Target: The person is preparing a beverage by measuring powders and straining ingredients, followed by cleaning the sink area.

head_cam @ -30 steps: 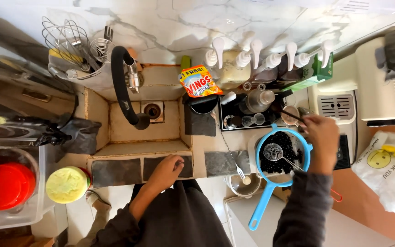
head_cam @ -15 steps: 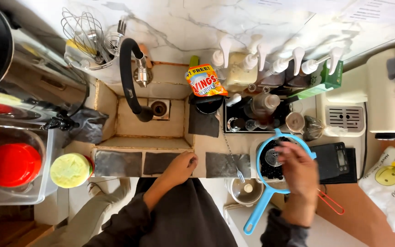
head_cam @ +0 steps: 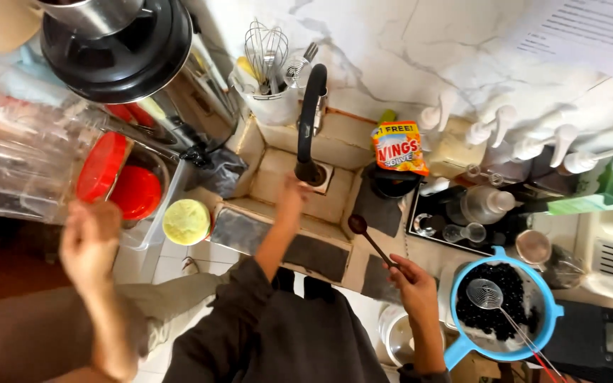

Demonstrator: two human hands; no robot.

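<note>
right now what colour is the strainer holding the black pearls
Blue: the strainer has a blue rim and handle, clearest in the head view, the only one.

Matt black faucet [head_cam: 311, 120], glossy marble wall [head_cam: 406, 50], blue plastic colander [head_cam: 501, 301], wire-mesh metal skimmer [head_cam: 487, 294], steel whisk [head_cam: 265, 53].

A tiled counter [head_cam: 321, 250] surrounds a small sink [head_cam: 299, 186]. On it sit a blue colander [head_cam: 544, 319], a black tray [head_cam: 427, 213] and a whisk-filled utensil pot [head_cam: 272, 106].

Co-worker's hand [head_cam: 90, 241] blurred; skimmer handle [head_cam: 533, 351] cut off by bottom edge.
</note>
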